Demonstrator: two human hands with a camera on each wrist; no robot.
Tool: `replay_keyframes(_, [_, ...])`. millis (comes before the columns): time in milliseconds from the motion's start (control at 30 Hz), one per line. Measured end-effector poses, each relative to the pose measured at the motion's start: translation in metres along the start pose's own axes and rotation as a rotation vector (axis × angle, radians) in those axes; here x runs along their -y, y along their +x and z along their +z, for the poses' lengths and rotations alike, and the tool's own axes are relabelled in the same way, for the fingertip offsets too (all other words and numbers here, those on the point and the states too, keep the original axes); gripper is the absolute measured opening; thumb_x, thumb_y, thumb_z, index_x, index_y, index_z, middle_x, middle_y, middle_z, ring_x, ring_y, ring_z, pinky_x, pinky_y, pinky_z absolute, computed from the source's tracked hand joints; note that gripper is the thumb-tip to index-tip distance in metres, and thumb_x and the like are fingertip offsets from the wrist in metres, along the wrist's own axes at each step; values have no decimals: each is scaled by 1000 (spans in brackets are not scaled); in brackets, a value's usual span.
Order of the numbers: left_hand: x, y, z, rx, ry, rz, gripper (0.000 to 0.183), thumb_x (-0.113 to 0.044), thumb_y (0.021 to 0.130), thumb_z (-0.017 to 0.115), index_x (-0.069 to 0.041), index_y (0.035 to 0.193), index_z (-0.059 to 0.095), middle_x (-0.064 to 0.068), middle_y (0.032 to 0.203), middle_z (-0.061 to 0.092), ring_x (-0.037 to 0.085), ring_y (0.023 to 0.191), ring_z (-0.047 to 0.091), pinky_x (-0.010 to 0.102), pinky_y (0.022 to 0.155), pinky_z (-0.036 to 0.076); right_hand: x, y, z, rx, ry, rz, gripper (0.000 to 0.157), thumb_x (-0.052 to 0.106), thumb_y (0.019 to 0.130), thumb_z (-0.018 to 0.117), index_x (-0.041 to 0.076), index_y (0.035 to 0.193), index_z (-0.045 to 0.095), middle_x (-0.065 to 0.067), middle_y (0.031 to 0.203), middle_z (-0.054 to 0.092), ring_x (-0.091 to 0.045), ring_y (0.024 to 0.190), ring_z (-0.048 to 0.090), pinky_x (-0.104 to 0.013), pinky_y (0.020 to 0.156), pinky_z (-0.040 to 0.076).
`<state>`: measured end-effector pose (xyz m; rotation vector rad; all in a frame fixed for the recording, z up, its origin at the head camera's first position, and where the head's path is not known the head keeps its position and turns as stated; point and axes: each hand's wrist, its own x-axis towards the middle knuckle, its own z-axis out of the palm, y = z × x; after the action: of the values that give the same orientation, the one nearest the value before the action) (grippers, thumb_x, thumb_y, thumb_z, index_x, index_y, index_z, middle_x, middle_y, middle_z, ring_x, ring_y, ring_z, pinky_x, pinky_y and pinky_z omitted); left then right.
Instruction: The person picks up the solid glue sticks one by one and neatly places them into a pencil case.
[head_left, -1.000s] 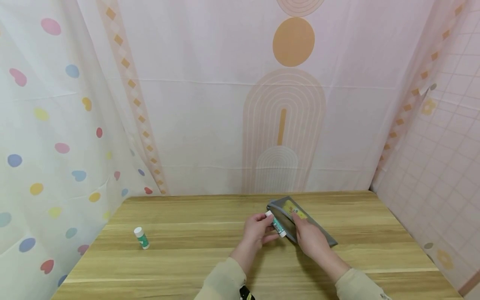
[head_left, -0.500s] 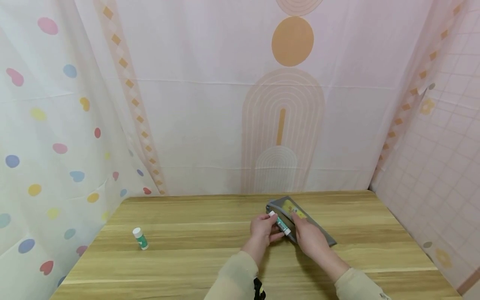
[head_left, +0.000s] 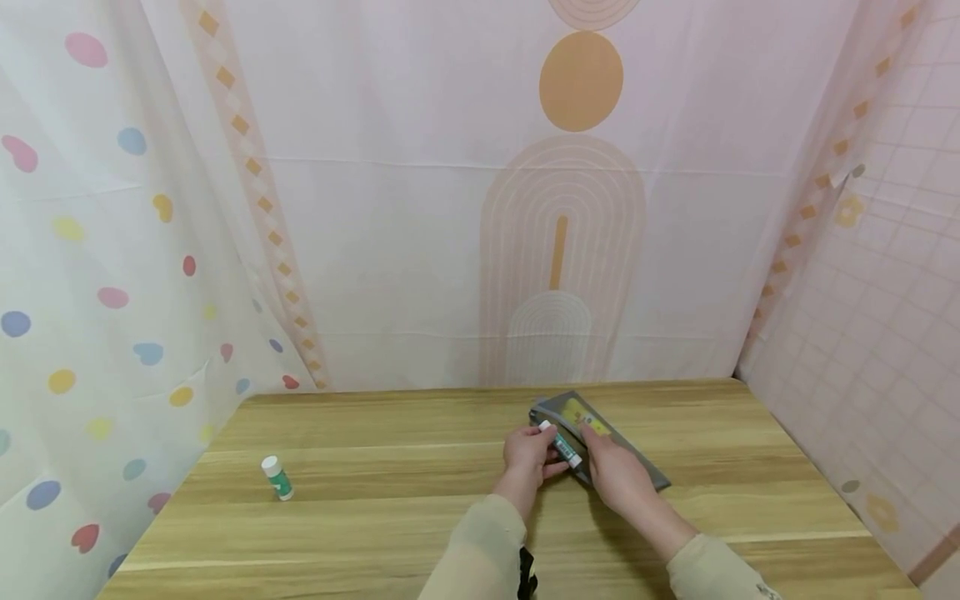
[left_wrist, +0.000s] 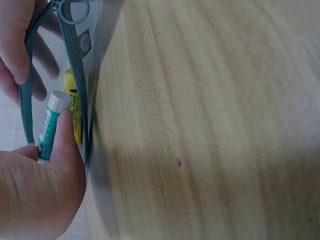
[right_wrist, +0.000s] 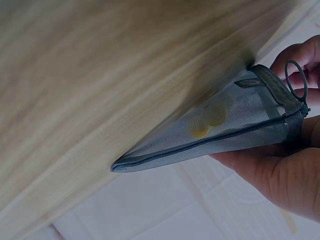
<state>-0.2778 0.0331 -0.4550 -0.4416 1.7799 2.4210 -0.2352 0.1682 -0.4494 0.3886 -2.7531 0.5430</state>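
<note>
My left hand (head_left: 527,454) pinches a green-and-white glue stick (head_left: 562,445) between thumb and fingers. In the left wrist view the glue stick (left_wrist: 48,131) lies between the parted edges of a grey mesh zipper pouch (left_wrist: 75,55). A yellow item with dark print (left_wrist: 74,107) shows inside the pouch. My right hand (head_left: 624,482) grips the pouch (head_left: 639,460) near its mouth, thumb on the upper side. Seen from the right wrist, the pouch (right_wrist: 190,140) tapers away from the hand, and a zipper ring (right_wrist: 296,80) hangs at its mouth.
A second green-and-white glue stick (head_left: 277,479) stands by itself on the left of the wooden table (head_left: 360,517). Patterned curtains (head_left: 405,275) hang behind the table and at both sides.
My left hand has moved a little right with the glue stick, bringing it closer in to the pouch mouth. The right hand keeps its hold on the pouch. The head view has shifted slightly.
</note>
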Motion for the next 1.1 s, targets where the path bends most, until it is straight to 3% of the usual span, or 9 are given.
replay_keyframes(267, [1,3,0,-9,38,-5,25,-3,95,64,9,116,57,11,74,59,17,63,58,40,62,61,0,1,2,-2,0,-5,39,-2,96,57,-3,134,55,-29,111,66,-42,89,67,-52,73,57])
replay_keyframes(633, [-1,2,-1,28,75,-21,23,0,96,61,11,116,59,25,92,68,28,80,69,43,67,62,1,2,2,-2,9,-1,38,-1,96,58,-2,134,55,-25,105,67,-34,75,67,-45,60,56])
replay_keyframes(867, [-1,-1,-3,53,91,-12,29,1,97,58,13,123,57,25,96,69,29,84,70,42,68,62,2,2,1,0,11,-6,37,0,96,58,-2,134,55,-26,107,67,-38,82,67,-50,67,57])
replay_keyframes(1100, [-1,-5,-4,90,83,-7,34,1,96,59,14,127,54,21,91,69,18,72,67,39,65,62,2,1,0,1,7,0,37,0,97,57,-3,133,56,-28,110,66,-42,90,67,-53,73,57])
